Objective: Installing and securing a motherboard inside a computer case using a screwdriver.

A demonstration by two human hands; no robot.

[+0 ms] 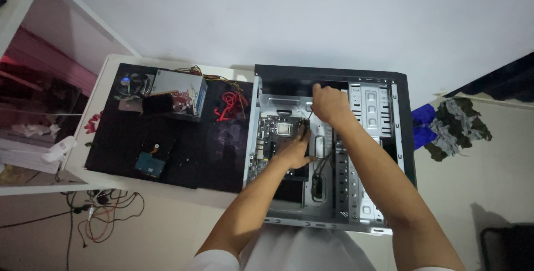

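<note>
An open computer case (384, 104) lies on its side on the desk, its metal inside showing. A green motherboard (270, 137) with a square processor (284, 128) sits in its left half. My left hand (295, 148) rests on the right edge of the motherboard, fingers spread over it. Farther back, near the case's rear wall, my right hand (328, 103) has its fingers curled around thin black cables (321, 159) that run down through the case. What the fingertips pinch is hidden.
A black mat (189, 154) covers the white desk (105, 76) left of the case. On it lie a power supply (178, 90) with coloured wires, a cooler fan (130, 82), red cables (228, 104) and a hard drive (149, 165). Cloths (453, 123) lie right; cords (105, 215) are on the floor.
</note>
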